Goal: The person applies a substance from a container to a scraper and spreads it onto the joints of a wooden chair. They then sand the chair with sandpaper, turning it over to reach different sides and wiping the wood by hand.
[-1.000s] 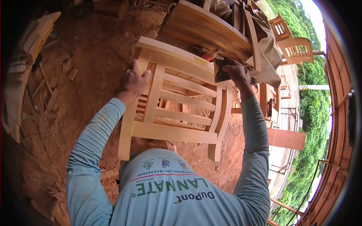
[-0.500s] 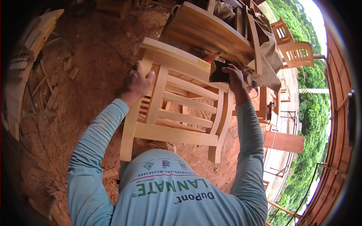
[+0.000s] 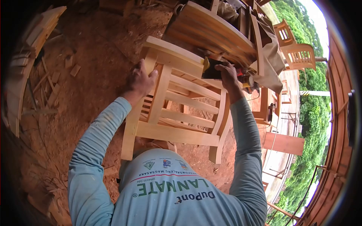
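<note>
A pale, unfinished wooden chair (image 3: 177,140) with curved slats lies tipped in front of my body. My left hand (image 3: 141,83) is closed around the edge of its left frame, thumb on the near side and some fingertips hidden. My right hand (image 3: 229,78) is closed on a black piece of sandpaper (image 3: 212,71) with a yellowish edge. The sandpaper lies against the right end of the chair's upper rail (image 3: 173,52). Just beyond my right hand is a red and yellow object (image 3: 247,77), partly hidden, whose kind I cannot make out.
A brown-stained wooden panel (image 3: 211,28) stands behind the chair, beside a draped tan cloth (image 3: 271,62). Finished-looking chairs (image 3: 299,54) are at the far right. Wood offcuts (image 3: 74,71) lie on the dirt floor (image 3: 102,45), and boards (image 3: 32,56) lean at the left.
My right hand has slid the sandpaper a little to the left along the upper rail. The left hand keeps its hold on the chair, and the chair appears slightly shifted right in view.
</note>
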The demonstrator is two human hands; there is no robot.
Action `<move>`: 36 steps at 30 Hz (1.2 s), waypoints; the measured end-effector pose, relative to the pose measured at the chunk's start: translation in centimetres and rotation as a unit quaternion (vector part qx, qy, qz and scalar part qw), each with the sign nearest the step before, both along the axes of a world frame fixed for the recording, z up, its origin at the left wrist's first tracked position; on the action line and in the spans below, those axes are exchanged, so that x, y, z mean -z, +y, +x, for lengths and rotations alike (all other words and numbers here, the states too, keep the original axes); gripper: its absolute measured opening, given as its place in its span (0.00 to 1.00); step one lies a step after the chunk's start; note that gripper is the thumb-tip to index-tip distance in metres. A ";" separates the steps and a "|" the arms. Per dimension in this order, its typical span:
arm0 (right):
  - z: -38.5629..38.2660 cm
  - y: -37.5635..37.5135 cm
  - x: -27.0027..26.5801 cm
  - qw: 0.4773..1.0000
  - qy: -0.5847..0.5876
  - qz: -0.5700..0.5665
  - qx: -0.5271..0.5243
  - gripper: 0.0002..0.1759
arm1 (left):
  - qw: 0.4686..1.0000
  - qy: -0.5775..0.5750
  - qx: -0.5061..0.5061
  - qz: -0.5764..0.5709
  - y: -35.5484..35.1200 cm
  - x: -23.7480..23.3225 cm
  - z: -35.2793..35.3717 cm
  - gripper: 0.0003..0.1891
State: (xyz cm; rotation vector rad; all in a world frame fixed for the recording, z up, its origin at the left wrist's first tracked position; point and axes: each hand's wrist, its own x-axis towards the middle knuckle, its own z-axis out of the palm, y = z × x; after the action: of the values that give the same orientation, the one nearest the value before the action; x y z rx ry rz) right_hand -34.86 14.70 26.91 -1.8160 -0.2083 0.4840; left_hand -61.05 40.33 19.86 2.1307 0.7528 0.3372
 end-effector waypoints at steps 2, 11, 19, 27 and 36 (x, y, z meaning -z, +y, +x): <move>0.2 0.5 0.8 1.000 0.002 0.009 0.003 0.14 | 1.000 0.006 -0.003 0.005 -0.1 0.0 0.0 0.36; -0.5 0.8 -3.3 0.990 0.069 0.121 -0.013 0.10 | 1.000 -0.007 -0.002 -0.001 0.1 0.5 0.0 0.39; 1.8 -6.3 -1.1 0.997 0.062 0.004 0.053 0.14 | 1.000 0.017 -0.001 0.005 -0.2 0.0 0.0 0.39; 1.1 -3.4 0.7 0.997 0.006 -0.015 0.069 0.15 | 1.000 0.012 0.013 -0.011 0.2 0.1 0.1 0.32; -0.3 -2.2 -2.7 0.994 0.041 0.068 0.070 0.13 | 1.000 0.027 0.006 -0.006 0.1 -0.8 -0.2 0.32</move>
State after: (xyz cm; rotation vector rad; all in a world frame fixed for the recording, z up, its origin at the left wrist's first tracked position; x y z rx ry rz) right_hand -35.16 12.49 29.62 -1.6613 -0.0551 0.4325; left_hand -61.25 40.40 20.63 2.1396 0.7714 0.2698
